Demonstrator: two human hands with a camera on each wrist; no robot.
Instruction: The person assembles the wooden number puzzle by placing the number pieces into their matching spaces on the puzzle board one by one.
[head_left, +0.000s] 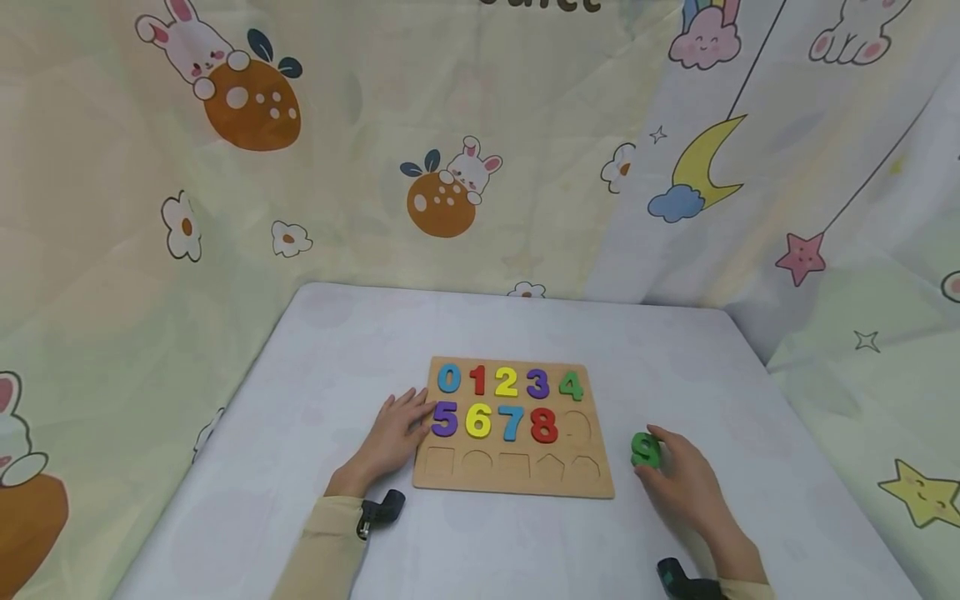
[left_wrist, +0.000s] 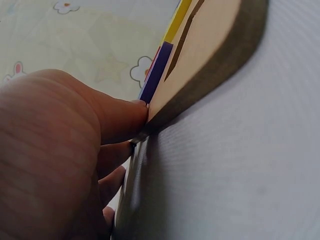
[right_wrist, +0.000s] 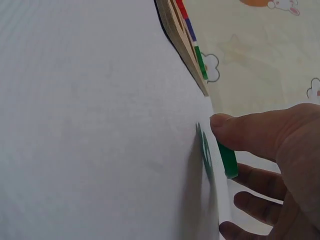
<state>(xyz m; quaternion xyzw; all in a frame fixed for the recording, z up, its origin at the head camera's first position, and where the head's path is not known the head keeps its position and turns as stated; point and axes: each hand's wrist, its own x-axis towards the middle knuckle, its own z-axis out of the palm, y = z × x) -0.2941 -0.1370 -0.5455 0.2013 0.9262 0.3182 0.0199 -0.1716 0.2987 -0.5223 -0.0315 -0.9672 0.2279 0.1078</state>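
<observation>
A wooden number board (head_left: 517, 489) lies on the white table, with colourful digits 0 to 8 in its upper two rows. My left hand (head_left: 393, 435) rests at the board's left edge, fingers extended, near the purple 5 (head_left: 445, 419). In the left wrist view the thumb (left_wrist: 122, 117) touches the board's edge beside that digit. To the right of the board, my right hand (head_left: 686, 479) pinches a green number 9 (head_left: 646, 450) between thumb and fingers. The right wrist view shows this green piece (right_wrist: 228, 161) edge-on, just above the table and apart from the board.
A recess (head_left: 577, 427) sits right of the red 8 (head_left: 543, 426). Shape outlines run along the board's bottom row. The white table (head_left: 300, 400) extends around the board, and a cartoon-printed cloth (head_left: 360, 192) hangs behind and at the sides.
</observation>
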